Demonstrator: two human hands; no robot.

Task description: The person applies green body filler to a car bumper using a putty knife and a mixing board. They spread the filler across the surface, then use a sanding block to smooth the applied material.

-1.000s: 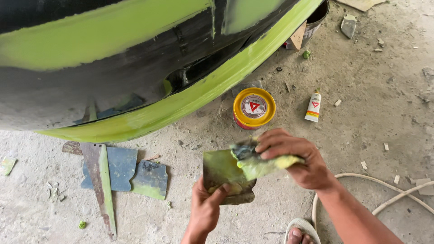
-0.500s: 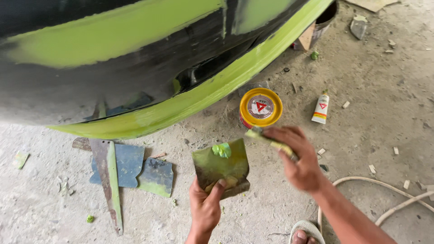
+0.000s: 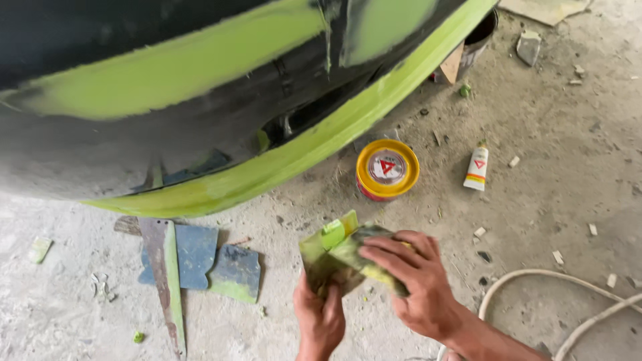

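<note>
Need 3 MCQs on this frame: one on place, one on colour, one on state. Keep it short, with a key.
1. Where does the round tin stand?
A. on the ground beside the small tube
B. in the left hand
C. on the blue scrapers

2. What colour is the filler on the dark body panel?
A. red
B. yellow-green
C. white

3. What are the hands doing?
A. both empty
B. right hand lifts the hose
C. each holds a flat spreader, the two pressed together

Key: 1 A, the tin sits on the concrete next to the tube. 2 B, yellow-green bands run along the panel. 3 C, the left hand grips one spreader from below and the right hand lays the other spreader across it.
</note>
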